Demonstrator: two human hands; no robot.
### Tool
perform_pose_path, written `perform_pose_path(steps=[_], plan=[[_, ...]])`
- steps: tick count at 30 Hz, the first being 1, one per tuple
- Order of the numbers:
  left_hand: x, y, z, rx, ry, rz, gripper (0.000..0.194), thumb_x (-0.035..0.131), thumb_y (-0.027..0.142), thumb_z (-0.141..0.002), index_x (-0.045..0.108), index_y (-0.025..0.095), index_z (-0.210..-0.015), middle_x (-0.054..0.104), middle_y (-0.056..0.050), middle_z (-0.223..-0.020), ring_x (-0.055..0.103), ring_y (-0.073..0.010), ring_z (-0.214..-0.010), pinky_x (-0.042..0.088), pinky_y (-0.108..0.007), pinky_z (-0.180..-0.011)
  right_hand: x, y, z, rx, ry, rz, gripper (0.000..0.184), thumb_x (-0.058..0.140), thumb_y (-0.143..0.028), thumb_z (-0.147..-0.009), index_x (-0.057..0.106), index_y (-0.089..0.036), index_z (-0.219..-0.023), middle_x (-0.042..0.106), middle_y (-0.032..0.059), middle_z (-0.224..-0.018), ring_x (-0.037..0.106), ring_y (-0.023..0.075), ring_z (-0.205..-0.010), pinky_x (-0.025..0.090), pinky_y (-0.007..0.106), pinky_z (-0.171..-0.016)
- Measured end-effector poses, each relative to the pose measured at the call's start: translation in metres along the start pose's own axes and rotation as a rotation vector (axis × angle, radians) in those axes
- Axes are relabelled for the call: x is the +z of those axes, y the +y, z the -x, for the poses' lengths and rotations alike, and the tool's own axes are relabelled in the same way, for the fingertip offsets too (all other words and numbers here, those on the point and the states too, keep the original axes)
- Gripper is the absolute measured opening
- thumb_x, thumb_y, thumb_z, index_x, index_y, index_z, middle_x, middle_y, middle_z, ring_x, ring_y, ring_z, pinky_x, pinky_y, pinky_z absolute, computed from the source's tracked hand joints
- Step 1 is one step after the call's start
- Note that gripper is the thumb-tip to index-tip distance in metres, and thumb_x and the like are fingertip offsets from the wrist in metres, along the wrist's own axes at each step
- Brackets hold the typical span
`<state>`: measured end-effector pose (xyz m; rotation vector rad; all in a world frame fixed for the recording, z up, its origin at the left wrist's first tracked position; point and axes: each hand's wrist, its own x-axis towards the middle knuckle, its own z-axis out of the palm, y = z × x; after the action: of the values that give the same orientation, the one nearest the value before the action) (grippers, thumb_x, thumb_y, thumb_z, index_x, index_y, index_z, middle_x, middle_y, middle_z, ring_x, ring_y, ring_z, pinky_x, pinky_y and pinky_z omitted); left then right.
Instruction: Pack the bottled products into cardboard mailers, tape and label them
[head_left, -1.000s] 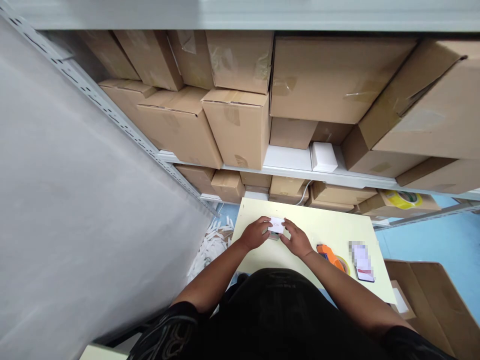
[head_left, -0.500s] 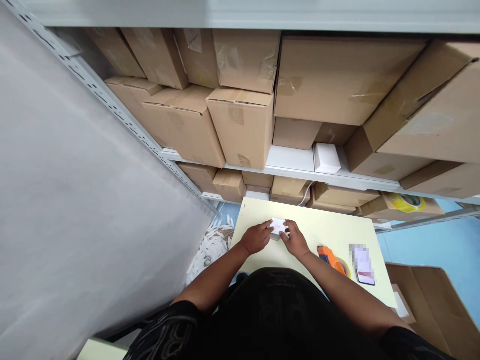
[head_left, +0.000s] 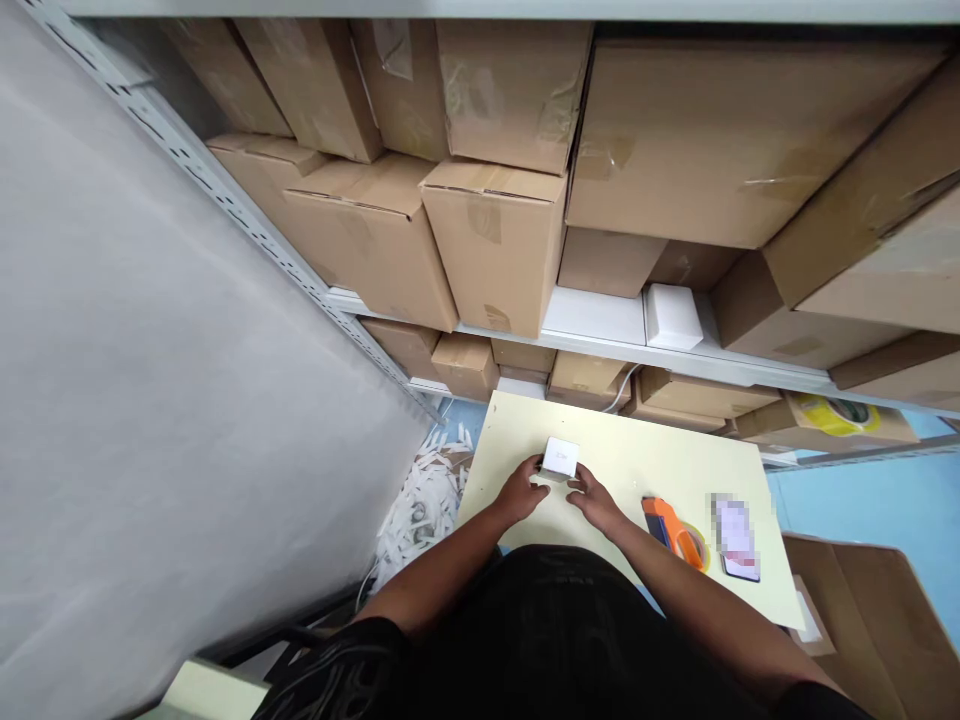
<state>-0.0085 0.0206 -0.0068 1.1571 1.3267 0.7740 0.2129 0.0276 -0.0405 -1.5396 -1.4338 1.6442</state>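
A small white box (head_left: 560, 455) with faint print on its top is at the middle of the pale yellow table (head_left: 600, 430), toward its left side. My left hand (head_left: 523, 490) grips it from the left, fingers along its side and thumb apart near the front. On the opposite side, my right hand (head_left: 598, 500) has its fingers against the box's right edge, its thumb bent toward the near face. Whether the box rests on the tabletop or is slightly lifted, I cannot tell. Right of my hands lies an orange tape dispenser (head_left: 675, 530) with a roll of tape.
A phone (head_left: 736, 535) lies near the table's right edge. Shelves of cardboard boxes (head_left: 495, 250) stand behind, with a white box (head_left: 673, 317) and a yellow tape roll (head_left: 840, 413) among them. White scraps (head_left: 420, 510) cover the floor left; an open carton (head_left: 877, 620) stands right.
My thumbs have come off the white box's top and dropped toward its near side, and my hands are lower at its sides. The camera view has shifted slightly.
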Motion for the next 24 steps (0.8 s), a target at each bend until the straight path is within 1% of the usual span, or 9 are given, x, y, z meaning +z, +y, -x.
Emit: perform_pose_path(steps=[3, 6, 11, 14, 17, 20, 24], plan=[[-0.006, -0.002, -0.004, -0.012, 0.002, 0.045, 0.069, 0.07, 0.012, -0.077, 0.054, 0.019, -0.143, 0.061, -0.015, -0.145, 0.057, -0.0327, -0.134, 0.052, -0.044, -0.102, 0.007, -0.007, -0.007, 0.03, -0.007, -0.056, 0.079, 0.062, -0.025, -0.072, 0.045, -0.03, -0.149, 0.057, 0.0066, -0.149, 0.061, 0.0269, -0.129, 0.053, 0.04, -0.102], [-0.02, 0.001, -0.017, 0.003, -0.003, 0.056, 0.067, 0.069, 0.011, -0.077, 0.055, 0.019, -0.142, 0.064, -0.014, -0.142, 0.059, -0.0316, -0.131, 0.051, -0.045, -0.104, 0.015, -0.019, -0.023, 0.031, -0.017, -0.075, 0.082, 0.063, -0.023, -0.068, 0.046, -0.032, -0.148, 0.057, 0.0054, -0.149, 0.061, 0.0275, -0.128, 0.052, 0.041, -0.104], [-0.054, 0.011, -0.049, 0.014, 0.041, 0.024, 0.068, 0.067, 0.009, -0.077, 0.053, 0.019, -0.143, 0.066, -0.012, -0.139, 0.062, -0.0287, -0.128, 0.047, -0.045, -0.109, 0.032, -0.048, -0.071, 0.039, 0.005, -0.055, 0.084, 0.066, -0.021, -0.065, 0.047, -0.029, -0.147, 0.059, 0.0075, -0.145, 0.063, 0.0284, -0.125, 0.052, 0.044, -0.103], [-0.075, 0.016, -0.068, 0.029, 0.059, 0.051, 0.067, 0.064, 0.007, -0.078, 0.053, 0.019, -0.142, 0.066, -0.012, -0.139, 0.063, -0.0268, -0.128, 0.046, -0.044, -0.112, 0.043, -0.069, -0.1, 0.043, 0.0, -0.046, 0.084, 0.066, -0.019, -0.066, 0.046, -0.029, -0.147, 0.058, 0.0076, -0.146, 0.062, 0.0273, -0.126, 0.053, 0.042, -0.103], [-0.092, 0.022, -0.083, 0.015, 0.097, 0.075, 0.065, 0.061, 0.005, -0.077, 0.054, 0.017, -0.14, 0.065, -0.012, -0.141, 0.063, -0.0264, -0.127, 0.046, -0.042, -0.111, 0.054, -0.087, -0.122, 0.04, -0.006, -0.042, 0.086, 0.067, -0.018, -0.067, 0.044, -0.028, -0.149, 0.059, 0.0077, -0.146, 0.063, 0.026, -0.126, 0.052, 0.04, -0.103], [-0.101, 0.028, -0.093, -0.013, 0.142, 0.097, 0.064, 0.06, 0.003, -0.075, 0.054, 0.016, -0.138, 0.067, -0.013, -0.138, 0.064, -0.0264, -0.125, 0.048, -0.041, -0.108, 0.063, -0.099, -0.135, 0.048, 0.017, -0.021, 0.087, 0.067, -0.017, -0.068, 0.042, -0.03, -0.151, 0.059, 0.007, -0.146, 0.063, 0.0255, -0.127, 0.052, 0.038, -0.103], [-0.107, 0.03, -0.096, -0.019, 0.152, 0.072, 0.06, 0.062, 0.004, -0.076, 0.057, 0.014, -0.135, 0.071, -0.014, -0.131, 0.066, -0.0276, -0.122, 0.048, -0.042, -0.108, 0.071, -0.108, -0.136, 0.089, 0.047, 0.015, 0.089, 0.067, -0.017, -0.068, 0.041, -0.028, -0.153, 0.059, 0.0082, -0.146, 0.064, 0.0257, -0.124, 0.052, 0.038, -0.103]])
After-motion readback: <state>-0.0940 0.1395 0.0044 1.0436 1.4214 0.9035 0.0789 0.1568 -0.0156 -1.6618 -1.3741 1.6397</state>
